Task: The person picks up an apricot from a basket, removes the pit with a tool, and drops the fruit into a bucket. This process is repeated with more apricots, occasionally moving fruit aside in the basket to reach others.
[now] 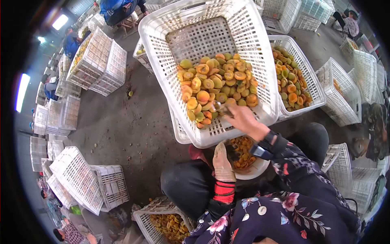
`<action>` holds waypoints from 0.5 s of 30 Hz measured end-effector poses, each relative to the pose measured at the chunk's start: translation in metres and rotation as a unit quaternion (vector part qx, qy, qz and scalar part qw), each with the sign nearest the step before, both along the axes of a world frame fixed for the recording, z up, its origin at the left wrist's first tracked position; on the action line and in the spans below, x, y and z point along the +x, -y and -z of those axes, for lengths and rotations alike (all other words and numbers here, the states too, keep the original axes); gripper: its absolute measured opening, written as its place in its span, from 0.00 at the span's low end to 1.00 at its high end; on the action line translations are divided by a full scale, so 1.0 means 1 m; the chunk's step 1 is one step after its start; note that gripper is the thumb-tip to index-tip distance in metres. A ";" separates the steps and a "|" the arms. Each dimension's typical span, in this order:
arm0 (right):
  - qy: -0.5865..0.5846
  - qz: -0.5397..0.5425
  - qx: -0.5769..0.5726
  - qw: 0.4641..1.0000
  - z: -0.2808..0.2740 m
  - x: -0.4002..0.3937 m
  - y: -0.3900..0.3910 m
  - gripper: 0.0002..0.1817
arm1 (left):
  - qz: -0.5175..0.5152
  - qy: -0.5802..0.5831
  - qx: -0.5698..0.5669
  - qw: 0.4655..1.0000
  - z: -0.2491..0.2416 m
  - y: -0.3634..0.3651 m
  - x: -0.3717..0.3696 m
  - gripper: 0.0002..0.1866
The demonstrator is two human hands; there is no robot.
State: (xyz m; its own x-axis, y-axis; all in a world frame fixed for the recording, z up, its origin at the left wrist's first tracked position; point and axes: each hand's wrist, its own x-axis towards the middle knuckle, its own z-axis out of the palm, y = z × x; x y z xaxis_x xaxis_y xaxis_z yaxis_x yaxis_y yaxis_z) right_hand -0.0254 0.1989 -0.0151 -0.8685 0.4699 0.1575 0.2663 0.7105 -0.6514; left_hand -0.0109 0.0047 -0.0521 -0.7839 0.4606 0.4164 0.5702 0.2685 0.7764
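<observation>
A white slatted crate (263,65) is tilted in front of me, its lower half filled with orange and greenish apricots (219,81), many looking halved. Over the fruit near its front edge, my right hand (241,120) is closed around a small shiny metal tool (217,107). My left hand (222,162), in a pale, stained covering, hangs just below the crate's front rim, its fingertips partly hidden. Beside it, between my knees, a white basin (256,167) contains orange fruit pieces (243,152).
Another white crate (318,91) of fruit stands to the right. By my left knee is a crate (143,221) of orange pieces. Stacked crates (97,61) line the left side, and more crates (341,91) the right. A person (115,10) sits at the top. Bits litter the floor (118,118).
</observation>
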 end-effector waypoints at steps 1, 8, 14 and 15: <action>-0.030 -0.026 0.012 0.999 0.008 -0.017 0.004 0.17 | 0.003 0.291 0.084 0.953 -0.027 -0.001 0.002 0.20; 0.021 -0.080 0.071 0.994 0.050 -0.080 0.007 0.19 | -0.007 0.482 0.178 0.858 -0.012 0.002 -0.004 0.21; -0.097 -0.074 0.001 0.992 -0.003 -0.011 0.032 0.17 | -0.051 0.615 0.343 0.708 -0.022 0.000 -0.010 0.23; -0.084 -0.095 -0.022 0.992 -0.016 0.012 0.040 0.17 | -0.015 0.633 0.375 0.677 -0.029 0.001 -0.012 0.23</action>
State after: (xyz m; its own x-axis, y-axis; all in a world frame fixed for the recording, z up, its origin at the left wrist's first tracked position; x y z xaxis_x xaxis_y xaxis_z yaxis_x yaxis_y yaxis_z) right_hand -0.0138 0.1589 0.0013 -0.9055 0.3097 0.2902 0.0156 0.7075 -0.7065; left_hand -0.0224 0.0035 -0.0233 -0.7363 0.4669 -0.4898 -0.6760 -0.4754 0.5630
